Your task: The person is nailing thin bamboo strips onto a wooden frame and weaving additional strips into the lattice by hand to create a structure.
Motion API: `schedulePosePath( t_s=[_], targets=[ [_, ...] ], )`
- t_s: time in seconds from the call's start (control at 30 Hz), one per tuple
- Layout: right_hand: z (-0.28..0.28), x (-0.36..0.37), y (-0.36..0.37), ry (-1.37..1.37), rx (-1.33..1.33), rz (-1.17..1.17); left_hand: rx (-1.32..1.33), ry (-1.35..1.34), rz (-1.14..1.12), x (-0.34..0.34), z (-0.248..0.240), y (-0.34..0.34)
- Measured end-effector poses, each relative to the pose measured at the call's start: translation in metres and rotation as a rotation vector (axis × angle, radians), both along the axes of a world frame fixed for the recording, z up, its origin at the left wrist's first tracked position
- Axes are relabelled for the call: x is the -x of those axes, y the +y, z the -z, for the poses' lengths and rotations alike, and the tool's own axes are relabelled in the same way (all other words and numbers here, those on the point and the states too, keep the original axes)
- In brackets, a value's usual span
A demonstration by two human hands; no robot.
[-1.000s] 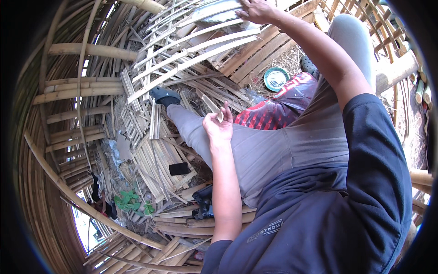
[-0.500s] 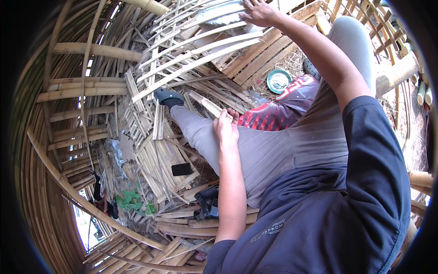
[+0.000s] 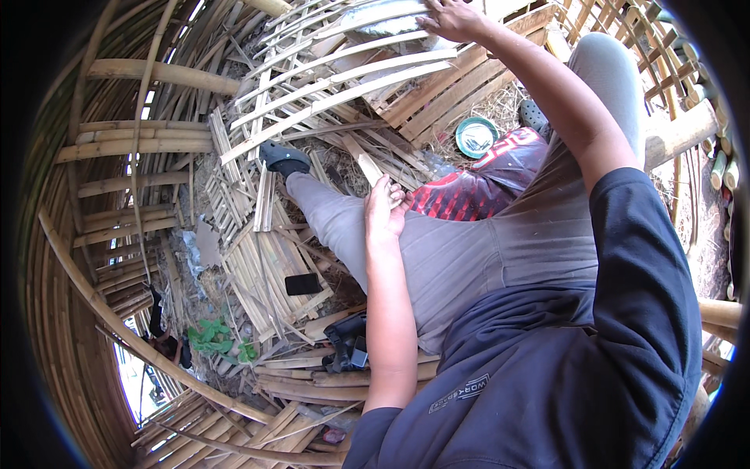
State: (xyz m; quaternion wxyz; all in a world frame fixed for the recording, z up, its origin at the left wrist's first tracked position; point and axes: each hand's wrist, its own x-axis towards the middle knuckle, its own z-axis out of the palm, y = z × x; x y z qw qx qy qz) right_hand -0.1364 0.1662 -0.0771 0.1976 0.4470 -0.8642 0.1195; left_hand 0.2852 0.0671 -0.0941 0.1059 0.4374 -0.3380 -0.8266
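My left hand (image 3: pixel 387 209) rests over my left thigh, its fingers closed round the near end of a pale split bamboo strip (image 3: pixel 367 168). The strip points away from me, toward the loose slats. At the top, my right hand (image 3: pixel 455 19) is stretched out with its fingers apart, beside a shiny silver sheet (image 3: pixel 383 17). Whether it touches the sheet or a slat cannot be told. Left of that hand spreads an open lattice of crossed bamboo slats (image 3: pixel 336 78). A red and black printed cloth (image 3: pixel 461 195) lies between my legs.
A slatted wooden crate (image 3: pixel 453 90) stands beyond my legs, near a green-rimmed bowl (image 3: pixel 476 137). Left of my leg are a black phone (image 3: pixel 302 284) on bamboo slats, a dark strapped device (image 3: pixel 344 344) and a green leafy plant (image 3: pixel 211 338). A bamboo wall (image 3: pixel 70 234) curves along the left.
The bamboo strip in my left hand has swung to a steeper angle, its far end shifting right and up. My right hand has moved slightly right. The whole view has shifted a little.
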Motion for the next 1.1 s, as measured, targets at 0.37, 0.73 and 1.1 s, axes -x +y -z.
schedulePosePath(
  t_s=[0.37,0.73,1.1],
  targets=[
    [0.001,-0.001,-0.002,0.026,0.023,-0.044,0.876,-0.277,-0.097,0.003,0.024,0.009],
    [-0.001,-0.005,0.000,-0.024,0.079,-0.022,0.995,-0.601,0.403,0.021,-0.023,0.036],
    [0.004,-0.004,-0.001,0.013,0.066,-0.018,1.203,-0.784,0.543,0.026,0.009,0.026]
  ],
)
